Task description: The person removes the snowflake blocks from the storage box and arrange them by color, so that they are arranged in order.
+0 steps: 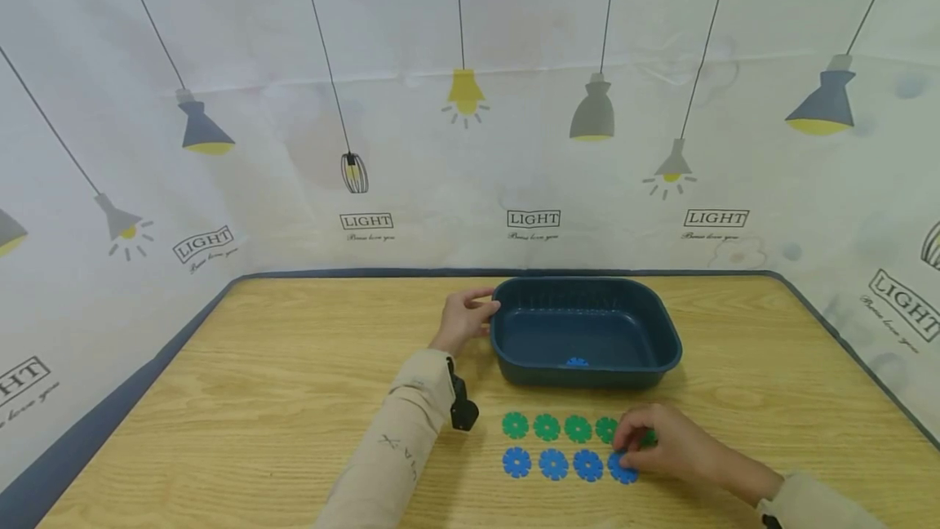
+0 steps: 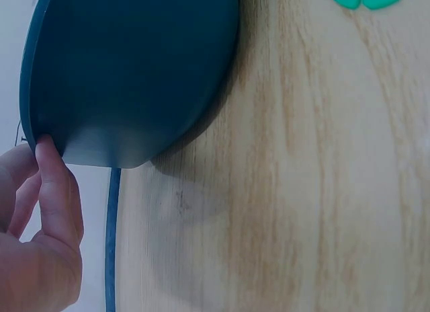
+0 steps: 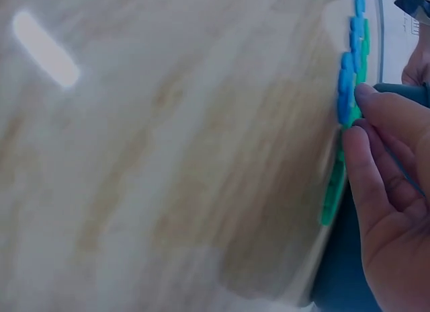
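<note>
At the near edge of the wooden table point(image 1: 294, 366), the rightmost blue gear disc point(image 1: 624, 472) lay at the end of its row, and the right hand point(image 1: 661, 443) rested over it with curled fingers point(image 3: 366, 103) touching its upper edge; whether they actually pinched the disc could not be told. In the right wrist view the fingertips sat against the line of blue and green pieces seen edge-on. Three more blue discs point(image 1: 552, 464) lay in the same row to the left, evenly spaced and flat. Just behind them ran a row of green gear discs point(image 1: 547, 427), four plainly visible and a fifth point(image 1: 649, 437) mostly covered by the right hand.

Beyond the green row stood a dark blue plastic basin point(image 1: 661, 333), upright, with one blue disc point(image 1: 577, 362) lying on its floor near the front wall. The left hand point(image 1: 464, 318) was at the basin's left rim, its fingers point(image 2: 57, 184) relaxed and nearly straight, the fingertip touching the rim edge, as the left wrist view showed from below. The left forearm, in a beige sleeve point(image 1: 404, 431), stretched across the table towards it, with a black wrist-mounted device point(image 1: 463, 406) strapped on.

Around the table hung a white backdrop point(image 1: 470, 145) printed with hanging lamps and the word LIGHT.
</note>
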A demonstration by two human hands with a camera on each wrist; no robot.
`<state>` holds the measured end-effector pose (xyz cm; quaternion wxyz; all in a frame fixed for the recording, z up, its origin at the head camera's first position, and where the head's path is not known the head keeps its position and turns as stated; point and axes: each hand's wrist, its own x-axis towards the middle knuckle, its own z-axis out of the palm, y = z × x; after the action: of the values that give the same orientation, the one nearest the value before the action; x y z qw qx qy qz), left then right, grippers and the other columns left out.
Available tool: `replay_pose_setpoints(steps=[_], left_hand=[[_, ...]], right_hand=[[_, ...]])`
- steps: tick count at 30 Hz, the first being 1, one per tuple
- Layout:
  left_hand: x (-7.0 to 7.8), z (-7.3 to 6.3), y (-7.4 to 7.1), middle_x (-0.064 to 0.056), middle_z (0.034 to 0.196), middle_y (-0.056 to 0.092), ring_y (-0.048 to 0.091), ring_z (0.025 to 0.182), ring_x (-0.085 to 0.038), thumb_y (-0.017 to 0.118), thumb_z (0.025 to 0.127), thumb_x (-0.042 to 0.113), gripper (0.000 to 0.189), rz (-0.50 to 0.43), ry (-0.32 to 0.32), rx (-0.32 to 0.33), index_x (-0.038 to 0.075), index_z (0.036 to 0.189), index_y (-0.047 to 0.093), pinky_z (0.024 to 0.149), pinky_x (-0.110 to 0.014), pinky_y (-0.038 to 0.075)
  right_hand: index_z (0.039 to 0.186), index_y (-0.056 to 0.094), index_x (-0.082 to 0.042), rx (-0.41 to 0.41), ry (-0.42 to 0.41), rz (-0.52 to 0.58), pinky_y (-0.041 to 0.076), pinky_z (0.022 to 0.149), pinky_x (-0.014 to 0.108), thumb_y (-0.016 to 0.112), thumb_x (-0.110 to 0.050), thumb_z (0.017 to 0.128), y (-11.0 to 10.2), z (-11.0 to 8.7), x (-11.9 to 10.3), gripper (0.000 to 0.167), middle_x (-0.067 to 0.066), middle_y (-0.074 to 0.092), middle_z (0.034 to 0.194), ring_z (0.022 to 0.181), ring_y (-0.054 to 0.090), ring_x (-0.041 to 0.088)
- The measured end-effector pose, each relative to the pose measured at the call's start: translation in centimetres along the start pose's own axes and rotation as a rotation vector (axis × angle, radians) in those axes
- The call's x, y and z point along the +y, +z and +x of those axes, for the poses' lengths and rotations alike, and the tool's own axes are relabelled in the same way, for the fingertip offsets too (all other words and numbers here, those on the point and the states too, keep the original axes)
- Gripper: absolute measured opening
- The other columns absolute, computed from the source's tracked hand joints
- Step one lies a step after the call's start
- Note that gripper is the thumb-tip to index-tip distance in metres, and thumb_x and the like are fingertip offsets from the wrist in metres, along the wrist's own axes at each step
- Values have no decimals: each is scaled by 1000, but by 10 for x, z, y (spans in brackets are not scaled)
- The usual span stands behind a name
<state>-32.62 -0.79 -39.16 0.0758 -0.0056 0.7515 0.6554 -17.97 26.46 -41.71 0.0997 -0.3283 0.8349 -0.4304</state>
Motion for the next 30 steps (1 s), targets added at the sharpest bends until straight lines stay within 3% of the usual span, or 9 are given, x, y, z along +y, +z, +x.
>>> replay_pose_setpoints(steps=[12, 18, 25, 30], left_hand=[[-1, 1, 1, -13, 94, 61, 62, 85, -30, 60, 84, 11, 32, 11, -5, 13, 7, 116, 59, 62, -33, 53], [-1, 0, 1, -13, 94, 61, 62, 85, -31, 61, 84, 11, 31, 0, -13, 18, 7, 115, 60, 61, -31, 53], [0, 1, 1, -13, 95, 61, 63, 78, -24, 60, 84, 11, 32, -3, -5, 10, 7, 116, 59, 62, -33, 53], [0, 1, 1, -13, 95, 61, 62, 72, -16, 61, 84, 10, 32, -5, -14, 14, 8, 116, 59, 61, -32, 53]], right_hand=[[85, 62, -1, 73, -24, 32, 51, 56, 27, 63, -8, 81, -29, 11, -18, 8, -6, 61, 80, 70, 58, 8], [87, 62, -2, 149, -32, -53, 50, 59, 26, 63, -6, 81, -52, 25, -25, 7, -7, 61, 79, 69, 58, 8], [92, 61, 0, 147, 46, -58, 51, 57, 32, 62, -10, 83, -71, 40, -20, 14, 5, 61, 81, 67, 59, 20], [96, 59, 4, 135, 155, -76, 50, 60, 31, 62, -15, 84, -79, 53, -8, 23, 7, 62, 84, 70, 59, 22]])
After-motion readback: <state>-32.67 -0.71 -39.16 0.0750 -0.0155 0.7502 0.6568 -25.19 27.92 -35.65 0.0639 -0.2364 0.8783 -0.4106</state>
